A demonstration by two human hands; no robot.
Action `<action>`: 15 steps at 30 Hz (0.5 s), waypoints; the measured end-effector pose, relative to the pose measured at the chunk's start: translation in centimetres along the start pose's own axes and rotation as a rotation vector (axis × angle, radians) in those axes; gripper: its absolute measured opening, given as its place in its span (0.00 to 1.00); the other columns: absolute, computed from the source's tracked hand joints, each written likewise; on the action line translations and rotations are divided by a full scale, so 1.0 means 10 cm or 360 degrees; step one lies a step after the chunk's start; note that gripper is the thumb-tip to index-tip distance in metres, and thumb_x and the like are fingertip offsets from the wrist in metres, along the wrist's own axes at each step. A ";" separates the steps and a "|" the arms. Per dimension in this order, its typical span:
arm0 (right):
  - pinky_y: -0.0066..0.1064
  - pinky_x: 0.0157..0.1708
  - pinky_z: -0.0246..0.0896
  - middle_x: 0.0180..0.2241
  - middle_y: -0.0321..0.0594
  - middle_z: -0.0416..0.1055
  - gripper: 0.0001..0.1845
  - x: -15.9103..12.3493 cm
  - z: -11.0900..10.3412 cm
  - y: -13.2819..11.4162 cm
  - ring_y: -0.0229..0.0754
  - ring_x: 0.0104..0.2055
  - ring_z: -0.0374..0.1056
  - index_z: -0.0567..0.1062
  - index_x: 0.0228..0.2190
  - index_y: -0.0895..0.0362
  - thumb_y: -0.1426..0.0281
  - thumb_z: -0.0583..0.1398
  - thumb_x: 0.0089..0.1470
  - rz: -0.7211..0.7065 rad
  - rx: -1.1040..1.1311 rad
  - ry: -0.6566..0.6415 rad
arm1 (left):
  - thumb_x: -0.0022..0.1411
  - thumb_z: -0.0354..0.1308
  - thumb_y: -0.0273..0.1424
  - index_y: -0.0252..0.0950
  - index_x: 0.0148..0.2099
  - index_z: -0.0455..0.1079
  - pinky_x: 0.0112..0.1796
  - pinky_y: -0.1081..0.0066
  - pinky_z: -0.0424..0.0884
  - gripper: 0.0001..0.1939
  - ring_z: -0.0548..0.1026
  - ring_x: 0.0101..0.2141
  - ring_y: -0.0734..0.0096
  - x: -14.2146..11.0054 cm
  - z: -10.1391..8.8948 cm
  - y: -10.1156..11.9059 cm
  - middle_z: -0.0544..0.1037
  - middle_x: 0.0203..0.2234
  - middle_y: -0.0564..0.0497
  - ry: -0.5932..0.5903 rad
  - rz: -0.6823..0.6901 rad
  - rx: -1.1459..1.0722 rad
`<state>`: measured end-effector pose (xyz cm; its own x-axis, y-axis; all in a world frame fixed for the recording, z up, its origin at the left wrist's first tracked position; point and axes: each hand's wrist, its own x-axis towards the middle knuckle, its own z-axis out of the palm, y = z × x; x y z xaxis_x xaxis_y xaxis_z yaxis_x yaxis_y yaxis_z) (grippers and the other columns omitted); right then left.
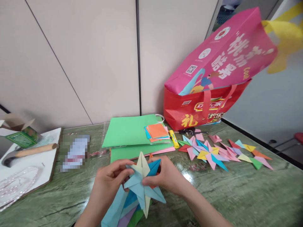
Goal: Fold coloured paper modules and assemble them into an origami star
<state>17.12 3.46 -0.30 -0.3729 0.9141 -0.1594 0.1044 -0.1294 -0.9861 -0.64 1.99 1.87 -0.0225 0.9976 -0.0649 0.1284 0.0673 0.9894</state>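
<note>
Mostly pale-blue paper star [141, 189] (partly cream).

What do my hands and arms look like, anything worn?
Your ungloved left hand and ungloved right hand show no rings where visible. The bare left forearm and bare right forearm have no sleeves or watch that I can make out.

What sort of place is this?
Probably a paper-craft workspace at a tabletop, though the wider room is unclear: the held paper star, the folded stars lying at right and the green paper suggest it.
</note>
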 end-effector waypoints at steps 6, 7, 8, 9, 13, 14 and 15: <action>0.23 0.17 0.43 0.13 0.26 0.61 0.13 0.00 -0.02 0.02 0.30 0.17 0.54 0.68 0.19 0.60 0.73 0.68 0.31 0.0025 -0.0037 -0.0005 | 0.48 0.59 0.33 0.35 0.28 0.73 0.16 0.77 0.69 0.07 0.70 0.13 0.75 0.02 -0.03 0.04 0.72 0.12 0.57 -0.0124 0.0051 0.0115; 0.23 0.17 0.43 0.13 0.26 0.61 0.13 0.00 -0.03 0.02 0.30 0.17 0.54 0.68 0.18 0.60 0.73 0.68 0.31 0.0033 -0.0054 -0.0005 | 0.49 0.59 0.34 0.35 0.27 0.73 0.16 0.77 0.69 0.08 0.70 0.13 0.75 0.02 -0.03 0.06 0.72 0.12 0.56 -0.0135 0.0048 0.0131; 0.23 0.17 0.43 0.13 0.27 0.61 0.13 0.00 -0.03 0.02 0.30 0.16 0.54 0.68 0.18 0.60 0.73 0.69 0.31 0.0041 -0.0069 -0.0008 | 0.49 0.59 0.35 0.35 0.26 0.72 0.16 0.77 0.68 0.08 0.70 0.13 0.75 0.02 -0.03 0.07 0.72 0.11 0.57 -0.0141 0.0036 0.0136; 0.23 0.17 0.43 0.13 0.27 0.61 0.13 0.00 -0.03 0.02 0.30 0.16 0.54 0.69 0.18 0.60 0.72 0.69 0.31 0.0048 -0.0077 -0.0014 | 0.48 0.59 0.35 0.35 0.25 0.71 0.16 0.77 0.68 0.08 0.69 0.13 0.75 0.02 -0.03 0.08 0.71 0.11 0.57 -0.0139 0.0012 0.0129; 0.23 0.16 0.44 0.14 0.28 0.62 0.14 0.01 -0.04 0.02 0.30 0.17 0.54 0.69 0.18 0.60 0.71 0.69 0.30 0.0052 -0.0080 -0.0021 | 0.44 0.62 0.33 0.35 0.26 0.70 0.16 0.77 0.67 0.07 0.69 0.15 0.75 0.02 -0.02 0.09 0.73 0.12 0.57 -0.0151 -0.0096 0.0043; 0.23 0.17 0.44 0.13 0.28 0.62 0.14 0.01 -0.04 0.02 0.30 0.17 0.54 0.69 0.18 0.60 0.71 0.69 0.30 0.0050 -0.0076 -0.0026 | 0.43 0.62 0.32 0.35 0.26 0.71 0.16 0.77 0.68 0.07 0.70 0.15 0.74 0.02 -0.02 0.09 0.73 0.13 0.56 -0.0156 -0.0097 0.0032; 0.23 0.17 0.44 0.13 0.28 0.62 0.14 0.01 -0.05 0.02 0.30 0.17 0.54 0.69 0.18 0.60 0.70 0.69 0.30 0.0050 -0.0069 -0.0037 | 0.43 0.62 0.32 0.35 0.27 0.71 0.17 0.77 0.68 0.06 0.70 0.16 0.74 0.02 -0.03 0.09 0.74 0.13 0.56 -0.0158 -0.0089 0.0027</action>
<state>17.52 3.74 -0.51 -0.3901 0.9006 -0.1917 0.1561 -0.1405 -0.9777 -0.80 2.28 2.78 0.0678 0.9887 -0.1335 0.1466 0.1224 0.9816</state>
